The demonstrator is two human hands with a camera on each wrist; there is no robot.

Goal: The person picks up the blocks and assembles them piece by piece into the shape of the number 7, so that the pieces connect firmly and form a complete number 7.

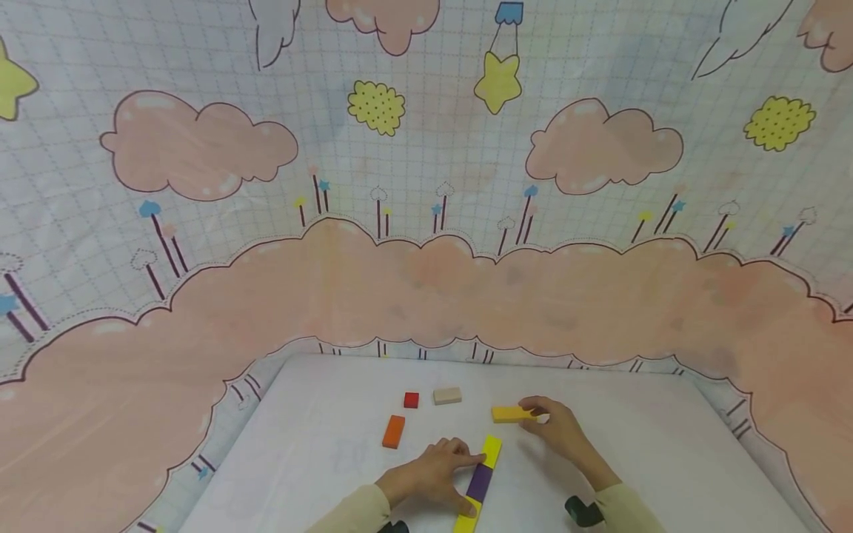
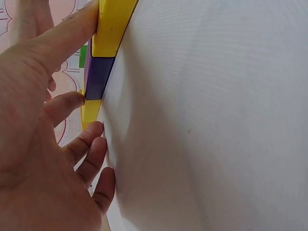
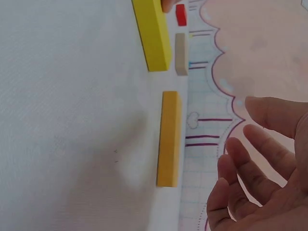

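In the head view, a purple block (image 1: 479, 483) lies between two yellow blocks, the far one (image 1: 492, 446) and the near one (image 1: 466, 523), in a slanting row. My left hand (image 1: 433, 474) is beside this row, its thumb on the near yellow block and its index finger at the far one. The left wrist view shows its other fingers (image 2: 91, 166) loosely bent, gripping nothing. Around the right end of an orange-yellow block (image 1: 508, 414) is my right hand (image 1: 558, 429). From the right wrist, that hand (image 3: 262, 168) looks relaxed and apart from the block (image 3: 168, 139).
Left of the row, an orange block (image 1: 394, 431), a small red block (image 1: 411, 400) and a beige block (image 1: 447, 396) lie on the white table (image 1: 320, 422). A patterned cloth (image 1: 426, 289) hangs behind. A green piece (image 2: 83, 57) shows behind the row; its kind is unclear.
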